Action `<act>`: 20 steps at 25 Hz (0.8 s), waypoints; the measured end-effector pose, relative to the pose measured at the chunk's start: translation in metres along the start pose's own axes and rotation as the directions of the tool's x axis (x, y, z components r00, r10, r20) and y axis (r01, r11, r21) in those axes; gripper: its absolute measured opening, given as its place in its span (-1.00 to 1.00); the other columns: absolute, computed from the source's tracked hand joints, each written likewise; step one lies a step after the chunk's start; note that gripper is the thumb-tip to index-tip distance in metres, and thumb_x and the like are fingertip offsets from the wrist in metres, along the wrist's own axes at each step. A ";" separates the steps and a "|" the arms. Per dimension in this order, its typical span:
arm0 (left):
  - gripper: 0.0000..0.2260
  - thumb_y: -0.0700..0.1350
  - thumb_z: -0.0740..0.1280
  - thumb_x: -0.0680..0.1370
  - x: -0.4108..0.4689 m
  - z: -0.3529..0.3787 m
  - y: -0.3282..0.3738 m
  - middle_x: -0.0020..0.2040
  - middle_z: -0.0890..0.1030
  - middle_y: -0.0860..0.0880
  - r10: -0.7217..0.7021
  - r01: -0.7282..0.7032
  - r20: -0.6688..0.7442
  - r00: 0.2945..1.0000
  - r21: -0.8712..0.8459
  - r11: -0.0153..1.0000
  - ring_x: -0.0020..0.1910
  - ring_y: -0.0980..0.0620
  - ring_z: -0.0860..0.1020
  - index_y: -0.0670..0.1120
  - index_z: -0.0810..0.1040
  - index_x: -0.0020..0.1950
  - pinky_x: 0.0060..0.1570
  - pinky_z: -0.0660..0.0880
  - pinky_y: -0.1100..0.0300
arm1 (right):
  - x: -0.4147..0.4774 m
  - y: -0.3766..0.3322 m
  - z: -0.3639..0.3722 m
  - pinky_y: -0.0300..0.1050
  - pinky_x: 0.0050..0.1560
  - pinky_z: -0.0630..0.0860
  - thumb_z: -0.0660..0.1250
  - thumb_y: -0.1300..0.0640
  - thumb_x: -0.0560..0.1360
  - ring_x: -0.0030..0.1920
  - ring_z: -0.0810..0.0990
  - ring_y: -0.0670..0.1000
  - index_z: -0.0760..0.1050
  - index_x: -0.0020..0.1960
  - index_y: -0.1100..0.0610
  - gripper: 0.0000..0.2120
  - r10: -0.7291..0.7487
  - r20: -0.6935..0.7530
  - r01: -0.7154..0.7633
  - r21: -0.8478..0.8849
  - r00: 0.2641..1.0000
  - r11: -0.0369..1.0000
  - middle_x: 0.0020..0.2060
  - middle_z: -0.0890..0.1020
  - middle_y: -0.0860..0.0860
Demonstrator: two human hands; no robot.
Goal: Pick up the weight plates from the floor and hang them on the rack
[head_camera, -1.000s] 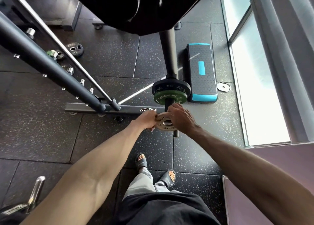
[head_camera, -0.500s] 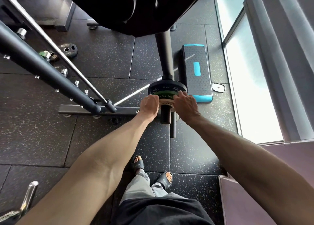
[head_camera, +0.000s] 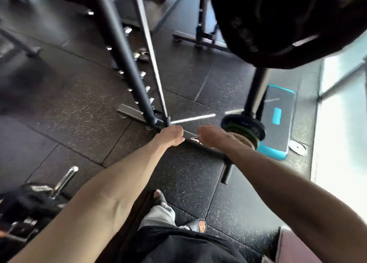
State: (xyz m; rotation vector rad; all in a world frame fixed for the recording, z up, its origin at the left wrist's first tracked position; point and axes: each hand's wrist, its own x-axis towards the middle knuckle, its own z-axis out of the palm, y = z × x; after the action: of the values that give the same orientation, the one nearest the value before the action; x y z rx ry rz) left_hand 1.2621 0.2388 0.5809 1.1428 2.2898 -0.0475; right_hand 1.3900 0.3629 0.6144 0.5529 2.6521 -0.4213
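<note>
A small tan weight plate (head_camera: pixel 245 141) sits on the rack's low peg, against a green plate (head_camera: pixel 234 128) and a black plate (head_camera: pixel 243 123). My right hand (head_camera: pixel 212 137) hovers just left of this stack, fingers loosely curled and holding nothing. My left hand (head_camera: pixel 172 135) is further left, near the foot of the rack upright (head_camera: pixel 127 64), also loosely curled around nothing. A large black plate (head_camera: pixel 288 24) hangs higher on the rack at the top right. Small dark plates (head_camera: pixel 142 54), blurred, lie on the floor beyond the upright.
A blue and grey step platform (head_camera: pixel 278 123) lies behind the peg, with a small silver plate (head_camera: pixel 297 147) on the floor beside it. A chrome peg (head_camera: pixel 63 179) with a black plate is at the lower left. My sandalled feet (head_camera: pixel 196 225) stand on the rubber floor.
Both hands slid the tan plate up the peg against the green plate, then let go and drew back to the left. The view has swung left.
</note>
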 end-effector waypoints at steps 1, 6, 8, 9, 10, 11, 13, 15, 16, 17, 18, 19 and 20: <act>-0.70 0.05 0.30 0.56 -0.009 -0.004 -0.028 0.18 0.63 -0.16 -0.051 0.052 0.014 0.999 -0.038 0.998 0.15 -0.18 0.61 -0.10 0.60 0.18 0.17 0.54 -0.05 | 0.013 -0.021 -0.003 -0.03 0.00 0.51 0.21 0.14 0.60 0.08 0.63 0.14 0.54 0.18 0.14 -0.78 -0.039 0.037 0.040 -0.019 0.999 0.999 0.09 0.65 0.10; -0.78 -0.02 0.30 0.53 -0.061 -0.025 -0.162 -0.09 0.66 -0.24 -0.270 0.263 0.013 0.963 -0.272 0.926 -0.07 -0.24 0.65 -0.15 0.60 -0.14 0.02 0.60 -0.07 | 0.085 -0.151 -0.006 0.03 0.10 0.55 0.21 0.02 0.60 0.18 0.61 0.22 0.52 0.22 0.16 -0.70 -0.263 0.136 0.282 -0.146 0.955 0.948 0.18 0.62 0.17; -0.77 -0.05 0.28 0.55 -0.086 -0.026 -0.215 -0.13 0.65 -0.27 -0.341 0.327 0.019 0.940 -0.336 0.883 -0.09 -0.23 0.65 -0.20 0.59 -0.13 -0.03 0.58 -0.05 | 0.116 -0.211 -0.003 0.02 0.08 0.54 0.20 0.01 0.61 0.15 0.62 0.23 0.53 0.17 0.17 -0.71 -0.346 0.178 0.379 -0.207 0.921 0.902 0.16 0.63 0.20; -0.77 -0.05 0.28 0.55 -0.094 -0.024 -0.240 -0.16 0.66 -0.24 -0.372 0.355 0.026 0.928 -0.368 0.860 -0.10 -0.22 0.66 -0.19 0.61 -0.14 -0.04 0.58 -0.02 | 0.129 -0.236 -0.001 0.02 0.07 0.54 0.19 0.01 0.61 0.15 0.62 0.24 0.53 0.15 0.17 -0.72 -0.371 0.192 0.408 -0.222 0.909 0.885 0.15 0.63 0.21; -0.76 -0.06 0.29 0.54 -0.103 -0.022 -0.266 -0.18 0.68 -0.23 -0.403 0.379 0.027 0.915 -0.407 0.831 -0.12 -0.20 0.67 -0.19 0.63 -0.17 -0.05 0.60 0.00 | 0.143 -0.264 0.002 0.02 0.08 0.53 0.18 0.02 0.61 0.16 0.61 0.24 0.53 0.15 0.17 -0.72 -0.403 0.205 0.444 -0.232 0.892 0.865 0.15 0.63 0.21; -0.74 -0.07 0.28 0.53 -0.113 -0.017 -0.297 -0.21 0.68 -0.23 -0.439 0.406 0.029 0.898 -0.443 0.800 -0.15 -0.18 0.67 -0.22 0.64 -0.19 -0.07 0.61 0.03 | 0.156 -0.298 0.004 0.01 0.09 0.51 0.17 0.03 0.61 0.18 0.60 0.24 0.53 0.15 0.19 -0.72 -0.433 0.229 0.481 -0.236 0.872 0.844 0.16 0.62 0.22; -0.70 -0.10 0.25 0.55 -0.131 -0.009 -0.350 -0.21 0.68 -0.27 -0.503 0.444 0.036 0.864 -0.526 0.726 -0.15 -0.19 0.67 -0.29 0.65 -0.18 -0.11 0.56 0.08 | 0.179 -0.361 0.011 0.00 0.11 0.49 0.17 0.06 0.63 0.20 0.58 0.24 0.53 0.16 0.24 -0.70 -0.482 0.272 0.544 -0.237 0.833 0.805 0.17 0.62 0.23; -0.69 -0.15 0.20 0.58 -0.148 -0.002 -0.393 -0.07 0.67 -0.31 -0.563 0.461 0.033 0.826 -0.614 0.641 -0.03 -0.22 0.65 -0.34 0.64 -0.06 -0.07 0.53 0.05 | 0.192 -0.417 0.017 0.03 0.13 0.49 0.15 0.11 0.64 0.20 0.59 0.26 0.55 0.18 0.29 -0.69 -0.526 0.311 0.600 -0.236 0.792 0.764 0.17 0.62 0.25; -0.70 -0.15 0.19 0.60 -0.156 0.001 -0.412 -0.01 0.66 -0.31 -0.591 0.468 0.033 0.806 -0.647 0.602 0.02 -0.23 0.63 -0.33 0.64 0.00 -0.01 0.53 0.03 | 0.198 -0.441 0.020 0.03 0.13 0.49 0.15 0.13 0.64 0.19 0.59 0.27 0.56 0.18 0.30 -0.69 -0.537 0.331 0.617 -0.223 0.776 0.755 0.17 0.62 0.26; -0.70 -0.13 0.20 0.60 -0.164 0.006 -0.432 0.02 0.66 -0.28 -0.623 0.475 0.033 0.781 -0.679 0.560 0.04 -0.22 0.63 -0.31 0.64 0.04 0.03 0.53 0.02 | 0.203 -0.466 0.022 0.02 0.12 0.49 0.16 0.16 0.64 0.18 0.59 0.27 0.58 0.16 0.31 -0.70 -0.541 0.357 0.630 -0.214 0.762 0.746 0.16 0.63 0.27; -0.72 -0.10 0.23 0.60 -0.171 0.013 -0.451 0.02 0.66 -0.24 -0.655 0.492 0.053 0.754 -0.707 0.508 0.03 -0.20 0.63 -0.27 0.64 0.05 0.03 0.54 0.02 | 0.210 -0.486 0.026 0.01 0.10 0.49 0.16 0.18 0.63 0.17 0.60 0.28 0.59 0.15 0.31 -0.71 -0.546 0.379 0.644 -0.208 0.747 0.737 0.14 0.64 0.28; -0.73 -0.08 0.25 0.60 -0.174 0.019 -0.468 -0.02 0.67 -0.21 -0.678 0.504 0.067 0.732 -0.722 0.474 -0.02 -0.18 0.64 -0.25 0.64 0.02 -0.01 0.55 0.03 | 0.218 -0.504 0.030 0.01 0.08 0.49 0.15 0.18 0.63 0.16 0.60 0.28 0.60 0.12 0.31 -0.70 -0.554 0.398 0.659 -0.200 0.731 0.725 0.13 0.65 0.28; -0.73 -0.07 0.26 0.59 -0.177 0.025 -0.485 -0.09 0.66 -0.19 -0.690 0.517 0.093 0.718 -0.735 0.438 -0.09 -0.16 0.64 -0.25 0.63 -0.03 -0.08 0.55 0.06 | 0.228 -0.520 0.035 0.01 0.06 0.49 0.15 0.18 0.63 0.15 0.61 0.29 0.61 0.10 0.30 -0.70 -0.562 0.416 0.674 -0.194 0.714 0.713 0.11 0.65 0.28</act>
State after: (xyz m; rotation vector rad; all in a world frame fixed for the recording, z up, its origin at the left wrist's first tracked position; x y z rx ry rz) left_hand 0.9965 -0.2038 0.5454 -0.1531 2.4154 0.6977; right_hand 0.9831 -0.0336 0.5922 -0.5266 2.4247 -0.2043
